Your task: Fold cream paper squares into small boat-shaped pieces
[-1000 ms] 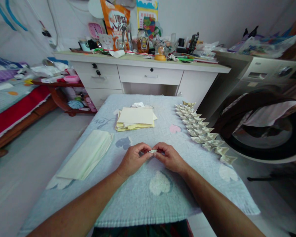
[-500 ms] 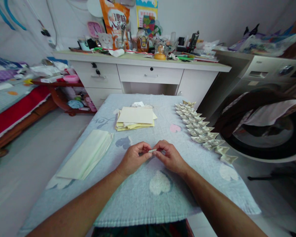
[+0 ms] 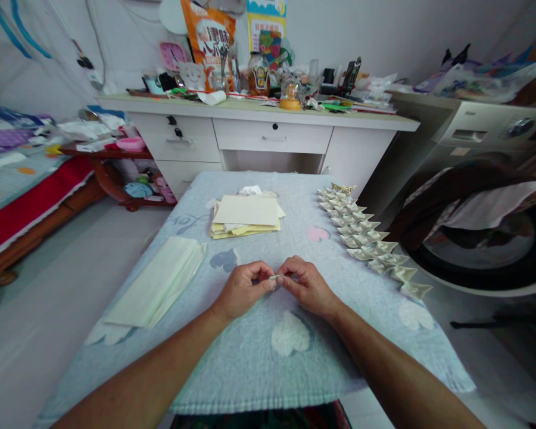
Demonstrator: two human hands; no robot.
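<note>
Over the middle of the cloth-covered table (image 3: 250, 369), my left hand (image 3: 245, 286) and my right hand (image 3: 306, 285) meet fingertip to fingertip. Both pinch a small piece of folded paper (image 3: 274, 276), most of which the fingers hide. To the right stand rows of folded paper boats (image 3: 361, 232), pale ones with a patterned one at the far end. Beyond my hands lies a stack of cream and yellow paper sheets (image 3: 246, 210). On the left rests a pile of long pale-green paper (image 3: 158, 280).
A crumpled white tissue (image 3: 250, 190) sits behind the stack. Past the table's far edge is a white desk (image 3: 272, 128) crowded with jars and packets. A washing machine (image 3: 482, 131) with its door open and clothes hanging out stands right; a bed (image 3: 31, 190) is left.
The fingers have shifted very slightly on the small folded paper, which shows a thinner edge now. The view has tilted a little; the papers and boats lie as before.
</note>
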